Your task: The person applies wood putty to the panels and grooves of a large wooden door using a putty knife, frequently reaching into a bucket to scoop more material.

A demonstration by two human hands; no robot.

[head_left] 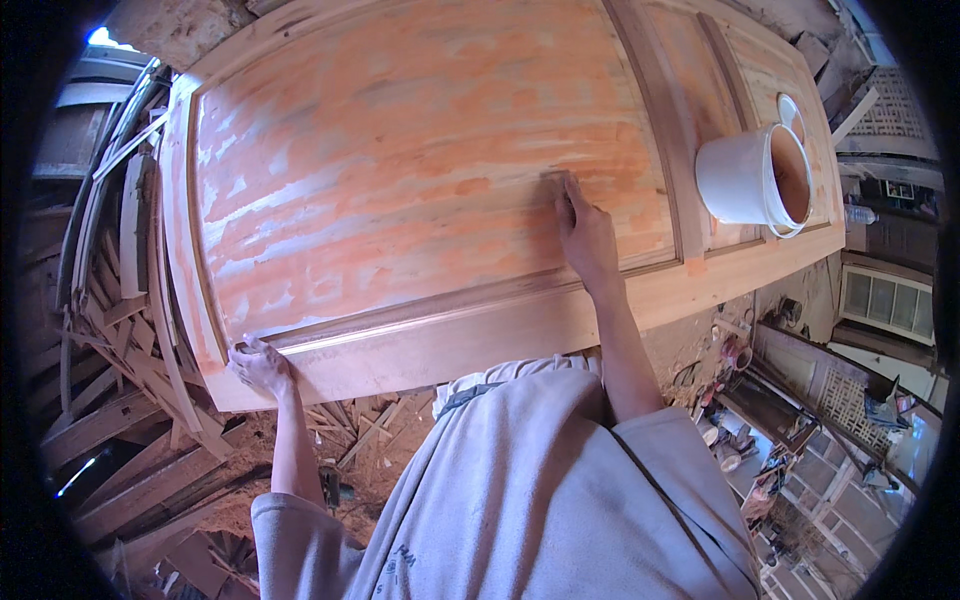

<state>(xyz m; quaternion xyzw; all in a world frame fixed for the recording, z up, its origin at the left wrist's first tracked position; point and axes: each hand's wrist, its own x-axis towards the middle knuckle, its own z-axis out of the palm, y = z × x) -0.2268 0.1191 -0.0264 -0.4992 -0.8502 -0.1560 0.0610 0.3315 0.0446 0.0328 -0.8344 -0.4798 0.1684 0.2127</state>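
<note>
A wooden door (pixel 430 170) with raised frame strips lies across in front of me, its large panel smeared with orange and pale streaks. My right hand (pixel 588 235) is over the right part of that panel, its fingers pinched together and pointing away from me. At its fingertips shows a small dark edge; what it belongs to is too small to tell. At the door's near left corner, my left hand (pixel 262 368) rests on the frame with its fingers apart, holding nothing. A white bucket (pixel 735 180), orange inside, stands on the door to the right of my right hand.
A round white lid-like piece (pixel 791 115) lies beyond the bucket. Long boards and wood scraps (pixel 125 330) are heaped at the left. Shavings and offcuts (pixel 360 435) cover the ground below the door. Cluttered shelving and a white paned frame (pixel 888 302) stand at the right.
</note>
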